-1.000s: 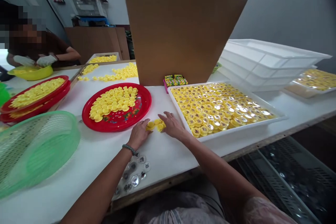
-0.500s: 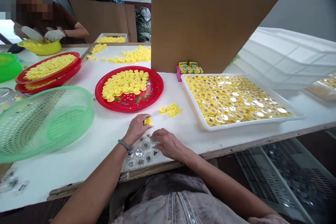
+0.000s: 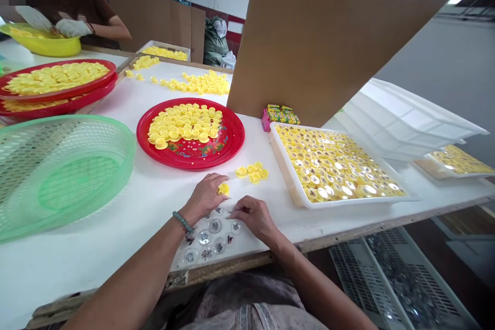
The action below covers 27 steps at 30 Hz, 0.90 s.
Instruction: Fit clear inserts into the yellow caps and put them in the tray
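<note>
My left hand, with a beaded bracelet at its wrist, is closed on a small yellow plastic cup-shaped piece between thumb and fingers. Close on its right, my right hand is pinched just above the table; what lies at its fingertips is too small to make out. Below both hands several clear round plastic pieces with dark printed marks lie on the white tabletop. A few loose yellow pieces rest beyond my right hand. A red plate with many yellow pieces stands past my left hand.
At right, a white tray holds finished-looking yellow pieces with shiny tops. A green basket and stacked red plates stand left. A cardboard panel rises behind. Across the table, a gloved person handles a yellow bowl.
My right hand has drawn slightly away from the clear pieces, uncovering one. My left hand still holds the yellow piece. The camera view has shifted a little.
</note>
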### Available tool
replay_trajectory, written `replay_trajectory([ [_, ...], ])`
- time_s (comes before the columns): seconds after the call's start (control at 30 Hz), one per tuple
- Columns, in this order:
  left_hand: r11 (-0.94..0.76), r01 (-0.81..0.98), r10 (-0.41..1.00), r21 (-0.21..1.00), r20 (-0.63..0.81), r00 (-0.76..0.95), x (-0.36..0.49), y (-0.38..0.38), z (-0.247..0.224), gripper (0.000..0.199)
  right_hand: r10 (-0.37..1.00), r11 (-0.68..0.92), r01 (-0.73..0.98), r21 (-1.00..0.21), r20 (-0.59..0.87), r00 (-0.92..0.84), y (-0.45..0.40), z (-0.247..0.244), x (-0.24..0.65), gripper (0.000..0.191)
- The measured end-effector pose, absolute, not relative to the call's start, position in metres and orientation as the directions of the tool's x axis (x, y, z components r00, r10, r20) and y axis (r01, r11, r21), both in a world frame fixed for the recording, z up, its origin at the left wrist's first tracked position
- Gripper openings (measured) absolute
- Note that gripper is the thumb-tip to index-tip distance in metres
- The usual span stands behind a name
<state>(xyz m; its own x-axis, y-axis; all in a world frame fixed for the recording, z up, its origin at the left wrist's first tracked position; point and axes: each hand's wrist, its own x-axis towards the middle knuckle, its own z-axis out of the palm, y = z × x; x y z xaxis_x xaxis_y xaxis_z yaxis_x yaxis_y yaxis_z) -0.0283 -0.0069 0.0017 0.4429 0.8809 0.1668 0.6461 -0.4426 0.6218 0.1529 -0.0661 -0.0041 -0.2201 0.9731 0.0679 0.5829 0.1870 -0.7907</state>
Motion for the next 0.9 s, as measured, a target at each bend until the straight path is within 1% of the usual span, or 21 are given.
replay_trajectory([
  [0.07,-0.468,0.643,0.862,0.607,0.151,0.484,-0.031,-0.007,0.004,0.051,0.96,0.205,0.553,-0.808,0.056,-0.276,-0.068,-0.002,0.153,0.015],
  [0.13,-0.484,0.635,0.85,0.603,0.148,0.506,-0.034,-0.007,0.007,0.05,0.957,0.186,0.51,-0.84,0.037,-0.289,-0.07,0.002,0.154,0.014],
  [0.2,-0.483,0.608,0.854,0.63,0.187,0.485,-0.035,-0.008,0.013,0.049,0.972,0.089,0.431,-0.898,-0.016,-0.233,-0.069,0.006,0.155,0.014],
  [0.23,-0.467,0.583,0.866,0.664,0.209,0.455,-0.035,-0.009,0.017,0.048,0.98,0.023,0.365,-0.931,-0.05,-0.19,-0.067,0.009,0.155,0.014],
  [0.3,-0.395,0.489,0.898,0.778,0.213,0.385,-0.033,-0.012,0.026,0.04,0.987,-0.088,0.186,-0.979,-0.11,-0.115,-0.06,0.013,0.155,0.018],
  [0.37,-0.259,0.337,0.927,0.905,0.135,0.349,-0.03,-0.015,0.032,0.028,0.988,-0.131,0.003,-0.991,-0.13,-0.078,-0.051,0.016,0.153,0.022],
  [0.4,-0.183,0.253,0.932,0.95,0.086,0.351,-0.027,-0.016,0.033,0.025,0.989,-0.135,-0.074,-0.988,-0.13,-0.073,-0.046,0.016,0.152,0.022],
  [0.47,-0.061,0.125,0.936,0.99,0.013,0.352,-0.022,-0.018,0.032,0.025,0.989,-0.145,-0.197,-0.97,-0.134,-0.07,-0.038,0.015,0.149,0.022],
  [0.53,0.011,0.075,0.954,0.997,-0.033,0.296,-0.017,-0.018,0.025,0.025,0.986,-0.164,-0.278,-0.946,-0.152,-0.065,-0.034,0.011,0.146,0.02],
  [0.63,0.077,0.052,0.974,0.996,-0.086,0.208,-0.013,-0.017,0.014,0.025,0.982,-0.186,-0.331,-0.925,-0.178,-0.054,-0.032,0.005,0.143,0.016],
  [0.8,0.089,-0.01,0.977,0.996,-0.086,0.194,-0.007,-0.017,0.013,0.022,0.98,-0.197,-0.359,-0.912,-0.185,-0.068,-0.032,0.003,0.145,0.012],
  [0.9,0.122,-0.074,0.973,0.99,-0.105,0.205,-0.008,-0.018,0.018,0.021,0.978,-0.199,-0.3,-0.933,-0.171,-0.117,-0.033,0.006,0.145,0.013],
])
